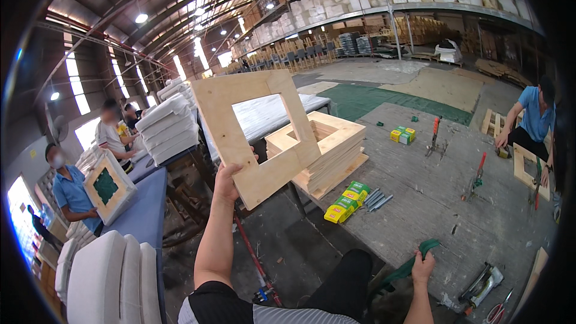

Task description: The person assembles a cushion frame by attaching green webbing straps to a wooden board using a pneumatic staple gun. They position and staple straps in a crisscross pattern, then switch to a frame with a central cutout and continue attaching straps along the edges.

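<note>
Left hand raised at arm's length, forearm rising from the lower edge, fingers closed on the lower left corner of a square frame of pale, smooth-sawn plywood with a rectangular window cut through its middle; held up tilted, flat face toward the camera, clear of the table. Just behind it, a neat stack of like frames, same pale wood, layered edges showing, resting on the rough grey worktable. Beside the stack, small yellow and green boxes and a few grey metal strips; further back, more little boxes. Right hand low at the near edge of the table, fingers curled tight around a green strap, woven-looking and limp, trailing down to the left. Near the bottom right, a metal stapler tool lying on its side and red-handled scissors. At left, a blue-topped table, white padded cushions standing on edge, soft and rounded, and taller piles of the same. A person in blue holding a padded frame with green inside; another person in blue crouched at far right over a wooden frame.
</note>
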Action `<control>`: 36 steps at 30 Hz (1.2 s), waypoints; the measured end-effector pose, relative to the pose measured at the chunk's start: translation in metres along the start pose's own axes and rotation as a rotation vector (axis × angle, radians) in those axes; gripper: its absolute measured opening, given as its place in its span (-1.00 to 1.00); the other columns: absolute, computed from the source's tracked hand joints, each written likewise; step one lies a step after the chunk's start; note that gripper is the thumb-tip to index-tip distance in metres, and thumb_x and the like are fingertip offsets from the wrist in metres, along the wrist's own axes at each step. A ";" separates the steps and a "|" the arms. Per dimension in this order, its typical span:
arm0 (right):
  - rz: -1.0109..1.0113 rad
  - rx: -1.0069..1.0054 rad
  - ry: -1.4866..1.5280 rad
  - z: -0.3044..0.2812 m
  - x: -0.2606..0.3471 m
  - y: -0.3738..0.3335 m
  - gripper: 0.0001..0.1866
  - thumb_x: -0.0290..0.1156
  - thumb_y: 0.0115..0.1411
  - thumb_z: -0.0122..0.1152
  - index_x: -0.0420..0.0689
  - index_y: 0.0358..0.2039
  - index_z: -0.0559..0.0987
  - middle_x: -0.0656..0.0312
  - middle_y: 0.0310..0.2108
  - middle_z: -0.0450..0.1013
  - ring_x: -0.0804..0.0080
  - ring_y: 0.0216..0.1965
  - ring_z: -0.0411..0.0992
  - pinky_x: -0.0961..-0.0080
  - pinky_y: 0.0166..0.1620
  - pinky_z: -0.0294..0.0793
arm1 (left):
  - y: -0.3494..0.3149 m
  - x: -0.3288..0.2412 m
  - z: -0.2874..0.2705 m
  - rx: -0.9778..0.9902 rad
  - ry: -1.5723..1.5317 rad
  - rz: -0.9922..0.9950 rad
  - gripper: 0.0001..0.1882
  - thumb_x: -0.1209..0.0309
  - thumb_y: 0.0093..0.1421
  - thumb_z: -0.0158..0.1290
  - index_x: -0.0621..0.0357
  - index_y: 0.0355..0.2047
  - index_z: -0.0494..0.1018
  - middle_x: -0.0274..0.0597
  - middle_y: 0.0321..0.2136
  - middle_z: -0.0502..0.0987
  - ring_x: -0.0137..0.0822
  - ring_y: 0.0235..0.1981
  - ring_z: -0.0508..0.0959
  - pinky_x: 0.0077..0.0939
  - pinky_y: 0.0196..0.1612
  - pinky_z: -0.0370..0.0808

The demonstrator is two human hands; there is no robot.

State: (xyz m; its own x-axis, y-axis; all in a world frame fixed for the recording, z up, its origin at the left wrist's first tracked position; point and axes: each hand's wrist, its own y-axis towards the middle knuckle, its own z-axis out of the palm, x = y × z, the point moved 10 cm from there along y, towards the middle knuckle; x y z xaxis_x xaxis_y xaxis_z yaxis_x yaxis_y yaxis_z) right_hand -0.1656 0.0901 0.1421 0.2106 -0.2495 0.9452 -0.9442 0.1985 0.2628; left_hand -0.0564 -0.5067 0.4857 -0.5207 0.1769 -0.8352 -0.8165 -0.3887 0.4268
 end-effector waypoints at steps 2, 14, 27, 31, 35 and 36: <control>0.024 0.004 0.068 -0.001 -0.010 0.005 -0.79 -0.53 0.32 0.11 -0.31 -0.12 0.64 0.15 -0.32 0.61 0.34 -0.31 0.57 0.39 -0.19 0.51 | 0.002 0.003 0.000 -0.015 -0.013 0.015 -0.27 0.60 0.02 -0.02 0.40 0.29 0.28 0.12 0.16 0.51 0.07 0.15 0.57 0.07 0.17 0.58; 0.522 -0.182 0.784 -0.048 -0.038 -0.099 -0.81 -0.49 0.35 0.13 -0.25 -0.05 0.49 0.16 -0.40 0.44 0.24 -0.45 0.53 0.22 -0.35 0.58 | -0.012 0.010 0.012 -0.068 -0.082 0.026 -0.21 0.59 -0.06 -0.04 0.43 0.30 0.25 0.22 0.12 0.52 0.17 0.11 0.58 0.10 0.16 0.60; 0.519 -0.013 0.773 -0.037 -0.021 -0.129 -0.80 -0.43 0.35 0.24 -0.27 -0.09 0.55 0.18 -0.47 0.49 0.31 -0.46 0.55 0.28 -0.34 0.60 | -0.021 0.121 0.172 0.235 -0.075 -0.189 -0.21 0.60 -0.09 -0.03 0.44 0.27 0.28 0.17 0.05 0.57 0.08 0.06 0.63 0.03 0.17 0.60; 0.494 0.000 0.739 -0.039 -0.020 -0.133 -0.79 -0.39 0.35 0.26 -0.23 -0.10 0.56 0.19 -0.47 0.49 0.28 -0.47 0.55 0.21 -0.33 0.63 | -0.028 0.182 0.228 0.337 -0.024 -0.186 -0.34 0.61 -0.02 0.02 0.40 0.19 0.41 0.07 -0.05 0.63 -0.11 -0.01 0.64 -0.20 0.13 0.56; 0.499 -0.015 0.736 -0.044 -0.015 -0.143 -0.79 -0.38 0.36 0.26 -0.23 -0.09 0.55 0.17 -0.46 0.49 0.26 -0.44 0.55 0.20 -0.30 0.63 | -0.054 0.235 0.276 0.360 0.290 -0.083 -0.32 0.60 0.06 0.04 0.31 0.28 0.39 -0.01 -0.08 0.64 -0.20 -0.03 0.63 -0.32 0.11 0.52; 0.510 -0.036 0.739 -0.049 -0.015 -0.149 -0.78 -0.38 0.36 0.26 -0.23 -0.08 0.54 0.17 -0.46 0.49 0.26 -0.43 0.55 0.19 -0.30 0.63 | -0.068 0.239 0.294 0.387 0.292 0.004 -0.29 0.61 0.07 0.03 0.27 0.32 0.36 0.03 -0.02 0.61 -0.16 0.01 0.61 -0.32 0.13 0.51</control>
State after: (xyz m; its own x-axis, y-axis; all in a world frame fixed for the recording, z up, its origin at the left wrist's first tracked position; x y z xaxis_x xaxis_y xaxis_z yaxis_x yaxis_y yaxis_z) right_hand -0.0162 0.1111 0.0980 -0.1114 0.5486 0.8287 -0.9618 0.1505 -0.2289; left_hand -0.1987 -0.1723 0.3585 -0.4775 -0.1063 -0.8722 -0.8763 -0.0143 0.4815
